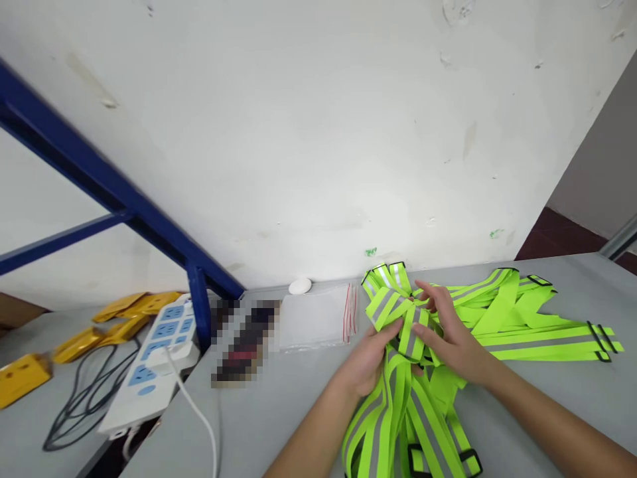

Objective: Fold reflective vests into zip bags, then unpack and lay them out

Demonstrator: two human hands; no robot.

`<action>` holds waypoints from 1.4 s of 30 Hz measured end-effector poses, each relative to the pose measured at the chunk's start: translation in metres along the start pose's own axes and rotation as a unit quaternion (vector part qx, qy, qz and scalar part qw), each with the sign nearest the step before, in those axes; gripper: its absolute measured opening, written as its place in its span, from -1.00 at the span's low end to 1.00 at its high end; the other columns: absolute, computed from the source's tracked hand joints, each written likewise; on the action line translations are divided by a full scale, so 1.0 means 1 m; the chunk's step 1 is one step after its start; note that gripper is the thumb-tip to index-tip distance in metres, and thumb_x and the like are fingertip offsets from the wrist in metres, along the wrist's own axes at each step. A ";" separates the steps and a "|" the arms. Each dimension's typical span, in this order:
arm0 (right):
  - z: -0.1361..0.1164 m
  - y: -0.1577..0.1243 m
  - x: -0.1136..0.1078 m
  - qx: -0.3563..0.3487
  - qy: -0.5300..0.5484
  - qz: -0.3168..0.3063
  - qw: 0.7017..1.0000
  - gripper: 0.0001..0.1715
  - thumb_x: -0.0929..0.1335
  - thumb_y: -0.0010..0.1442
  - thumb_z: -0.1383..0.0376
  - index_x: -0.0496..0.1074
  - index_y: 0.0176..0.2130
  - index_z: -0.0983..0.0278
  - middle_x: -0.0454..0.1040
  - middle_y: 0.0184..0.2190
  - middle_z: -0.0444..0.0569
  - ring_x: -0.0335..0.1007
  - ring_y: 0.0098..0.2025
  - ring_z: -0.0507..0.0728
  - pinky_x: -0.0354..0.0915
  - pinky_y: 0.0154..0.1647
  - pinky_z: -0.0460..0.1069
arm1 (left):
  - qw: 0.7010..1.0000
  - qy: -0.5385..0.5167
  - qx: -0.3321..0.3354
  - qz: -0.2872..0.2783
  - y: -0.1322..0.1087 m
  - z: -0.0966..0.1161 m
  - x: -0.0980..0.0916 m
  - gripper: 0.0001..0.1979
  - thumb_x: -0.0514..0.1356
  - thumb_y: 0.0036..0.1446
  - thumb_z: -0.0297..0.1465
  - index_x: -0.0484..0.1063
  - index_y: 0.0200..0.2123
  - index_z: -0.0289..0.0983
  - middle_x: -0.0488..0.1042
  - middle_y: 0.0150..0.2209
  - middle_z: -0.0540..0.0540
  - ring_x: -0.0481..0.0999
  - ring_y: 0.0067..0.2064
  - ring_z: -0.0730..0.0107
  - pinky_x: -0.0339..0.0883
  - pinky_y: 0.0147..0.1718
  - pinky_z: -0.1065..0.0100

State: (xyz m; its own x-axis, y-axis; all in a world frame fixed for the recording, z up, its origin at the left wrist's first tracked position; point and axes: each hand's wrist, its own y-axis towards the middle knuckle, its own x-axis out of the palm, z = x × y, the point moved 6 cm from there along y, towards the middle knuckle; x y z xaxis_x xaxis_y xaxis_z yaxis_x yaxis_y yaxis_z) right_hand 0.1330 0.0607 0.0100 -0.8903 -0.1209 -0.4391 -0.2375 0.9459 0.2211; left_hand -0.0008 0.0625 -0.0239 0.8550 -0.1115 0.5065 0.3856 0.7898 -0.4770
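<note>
A bundle of neon-green reflective straps (393,411) with grey stripes and black buckles lies on the grey table, its upper part gathered between my hands. My left hand (368,358) grips the bundle from the left, thumb on top and the other fingers partly hidden beneath the straps. From the right, my right hand (450,332) holds a folded strap section with its thumb across the front and its fingers curled behind. More green reflective straps (537,338) lie spread to the right of my right hand, some ending in black buckles.
Clear zip bags (313,318) with red seals lie left of the straps, near a white oval object (300,286). A blurred patch (246,342) is beside them. Farther left are a blue metal frame (199,299), a white power strip (159,358), dark cable and yellow packets (24,378).
</note>
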 end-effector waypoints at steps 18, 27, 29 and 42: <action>-0.008 0.008 -0.005 0.017 0.008 0.024 1.000 -0.46 0.48 -0.02 0.16 0.40 -0.03 0.18 0.53 -0.15 -0.05 0.46 -0.13 0.22 0.35 -0.13 0.09 | 0.996 0.044 0.051 -0.055 -0.003 0.016 0.005 -0.39 0.03 0.18 0.09 0.35 0.11 -0.20 0.54 -0.26 -0.11 0.36 -0.49 0.45 0.19 -0.55 0.45; -0.019 0.002 -0.006 0.005 -0.014 0.106 0.994 -0.31 0.35 -0.08 0.41 0.28 0.08 0.14 0.27 -0.01 0.00 0.33 -0.06 0.18 0.33 -0.01 0.11 | 0.986 0.069 0.115 0.102 0.003 -0.011 0.004 -0.43 0.13 0.10 0.10 0.39 -0.11 -0.28 0.20 -0.64 0.14 0.14 -0.64 0.53 0.07 -0.64 0.46; -0.019 0.001 -0.005 0.007 -0.020 0.113 0.993 -0.28 0.34 -0.04 0.39 0.21 0.13 0.15 0.20 0.06 0.05 0.31 -0.03 0.19 0.31 0.01 0.13 | 0.984 0.072 0.106 0.121 0.001 -0.013 0.005 -0.44 0.20 0.05 0.07 0.39 -0.11 -0.29 0.17 -0.66 0.16 0.15 -0.65 0.54 0.06 -0.65 0.46; 0.011 -0.001 -0.003 0.112 0.156 0.159 0.968 -0.52 0.30 0.20 0.01 0.26 0.05 0.15 0.38 0.06 0.04 0.28 0.15 0.21 0.28 0.11 0.16 | 0.988 -0.114 0.083 0.060 0.004 -0.001 0.013 -0.46 0.09 0.22 -0.03 0.34 0.11 -0.26 0.57 -0.10 -0.22 0.60 -0.18 0.18 0.45 -0.16 0.21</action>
State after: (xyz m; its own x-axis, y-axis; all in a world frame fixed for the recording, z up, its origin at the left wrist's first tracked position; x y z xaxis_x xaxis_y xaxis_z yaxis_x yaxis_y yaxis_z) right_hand 0.1403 0.0637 0.0018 -0.9869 0.1355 -0.0879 0.1273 0.9875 0.0930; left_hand 0.0123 0.0636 -0.0198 0.7828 0.1130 0.6119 0.2083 0.8791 -0.4288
